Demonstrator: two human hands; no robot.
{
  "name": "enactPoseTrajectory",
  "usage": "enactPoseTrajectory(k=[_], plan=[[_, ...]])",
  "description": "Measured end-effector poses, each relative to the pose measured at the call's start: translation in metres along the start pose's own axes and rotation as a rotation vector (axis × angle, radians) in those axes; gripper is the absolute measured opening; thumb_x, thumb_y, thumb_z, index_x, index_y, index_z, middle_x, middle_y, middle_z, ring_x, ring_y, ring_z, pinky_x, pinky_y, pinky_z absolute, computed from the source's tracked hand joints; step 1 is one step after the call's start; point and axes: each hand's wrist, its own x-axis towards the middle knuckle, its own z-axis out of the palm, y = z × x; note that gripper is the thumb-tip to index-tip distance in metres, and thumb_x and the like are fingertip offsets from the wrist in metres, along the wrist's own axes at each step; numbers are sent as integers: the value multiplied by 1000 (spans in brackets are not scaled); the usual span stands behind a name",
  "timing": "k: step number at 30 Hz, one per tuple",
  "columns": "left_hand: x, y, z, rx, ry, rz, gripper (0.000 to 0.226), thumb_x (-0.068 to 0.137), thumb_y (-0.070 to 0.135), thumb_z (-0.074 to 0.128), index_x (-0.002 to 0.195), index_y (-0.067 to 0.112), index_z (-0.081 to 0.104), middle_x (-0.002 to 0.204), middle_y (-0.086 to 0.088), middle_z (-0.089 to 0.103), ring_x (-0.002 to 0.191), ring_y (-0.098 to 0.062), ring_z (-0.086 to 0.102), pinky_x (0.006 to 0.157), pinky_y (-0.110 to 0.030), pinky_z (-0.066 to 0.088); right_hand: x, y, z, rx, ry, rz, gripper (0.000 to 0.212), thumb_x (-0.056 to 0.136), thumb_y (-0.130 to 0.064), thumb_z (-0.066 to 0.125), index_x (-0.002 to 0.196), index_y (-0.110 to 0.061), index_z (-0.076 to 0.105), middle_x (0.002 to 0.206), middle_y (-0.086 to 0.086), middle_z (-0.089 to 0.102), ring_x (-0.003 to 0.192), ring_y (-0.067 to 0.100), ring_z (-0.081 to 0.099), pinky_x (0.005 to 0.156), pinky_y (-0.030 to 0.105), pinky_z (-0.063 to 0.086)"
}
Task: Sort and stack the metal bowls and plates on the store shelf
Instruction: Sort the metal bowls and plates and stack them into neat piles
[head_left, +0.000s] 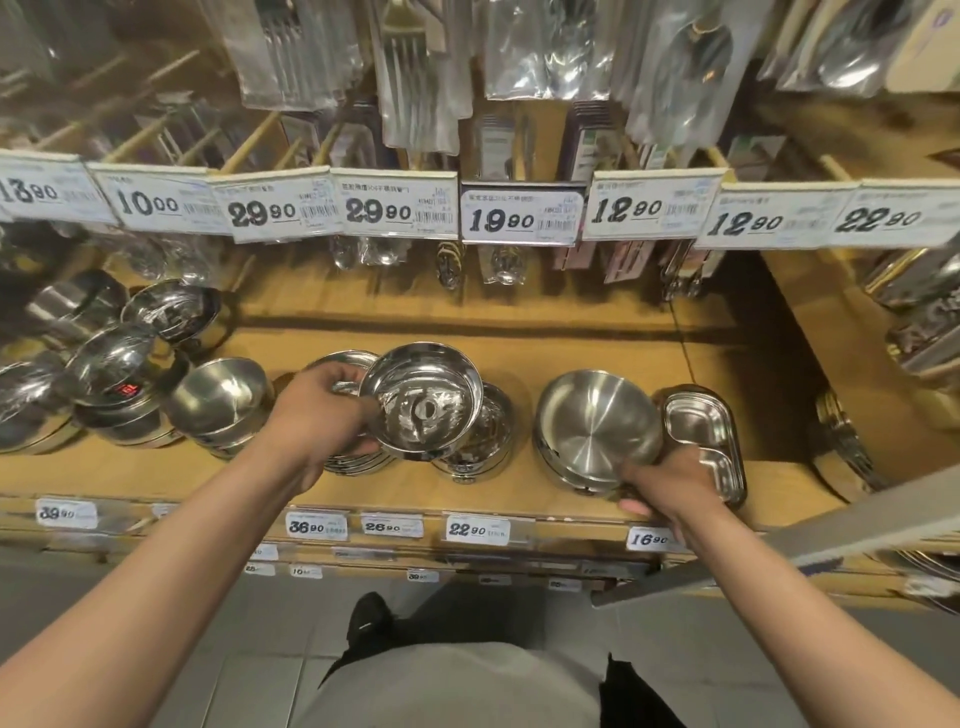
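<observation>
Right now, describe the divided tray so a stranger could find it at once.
Start at the wooden shelf under the price tags and go to the right end of its front row. By the right hand lies the divided tray: rectangular with compartments, while its neighbours are round.

this is a shop aisle selling kitchenware. a row of printed price tags (395, 210) with barcodes hangs along the far rail, and smaller price labels (317, 526) line the near edge of the wooden shelf (597, 343). packaged cutlery (415, 73) hangs on pegs above, and many alike metal bowls (218, 400) stand stacked on display.
</observation>
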Motion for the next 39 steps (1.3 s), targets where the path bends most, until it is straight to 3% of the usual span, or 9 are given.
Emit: enactPoseTrajectory(k=[5,9,13,15,18,23,27,33,39], plan=[[1,3,5,31,-18,16,28,79,-9,68,97,12,67,82,-14,73,57,-21,69,50,-26,57,4,-17,-11,-33,136,-95,30,89,-5,69,116,-13,58,90,12,74,63,24,76,71,42,65],[1,7,7,30,-24,20,28,81,-7,70,101,11,66,86,-15,74,66,-26,70,52,-26,58,14,-28,-29,-107,183,-168,25,89,-7,67,110,-21,71,83,1,70,60,23,73,64,37,64],[0,5,7,43,-29,29,28,81,-6,70,101,13,67,88,-14,74,65,-22,71,52,-26,57,27,-36,-32,-193,136,-274,23,89,-10,68,86,-33,71,81,-9,64,83,26,72,81,47,62],[-1,4,6,46,-24,24,29,82,-5,71,103,14,67,88,-13,74,62,-20,71,50,-25,57,34,-39,-29,-204,118,-309,22,90,-11,67,87,-32,72,84,-7,65,91,28,72,85,48,60],[-1,3,3,46,-12,16,29,84,-5,71,105,14,66,82,-10,74,55,-16,71,47,-23,56,44,-40,-27,-156,82,-319,24,92,-8,66,107,-24,75,84,-9,66,84,23,72,81,46,62],[-7,2,0,39,6,23,27,84,-8,69,102,12,66,83,-12,71,53,-15,68,45,-21,54,55,-32,-23,-113,23,-299,23,92,-4,65,104,-22,75,89,-2,73,79,22,72,75,42,63],[-9,1,-2,37,13,24,25,84,-9,67,94,14,66,89,-14,71,64,-21,68,48,-25,58,57,-26,-21,-59,32,-276,19,93,-6,66,97,-23,73,91,2,72,71,20,69,55,32,59],[-5,-2,-1,49,15,12,32,86,-10,65,111,9,65,89,-15,72,55,-18,68,46,-24,57,50,-13,-19,7,48,-262,30,89,-10,72,119,-15,67,88,7,70,72,27,72,74,47,64],[-4,-2,4,67,4,15,31,85,-9,65,112,8,64,85,-16,71,48,-15,67,43,-22,54,34,-13,-14,64,91,-239,43,91,-2,68,133,-9,63,108,15,70,75,27,73,49,28,60]])
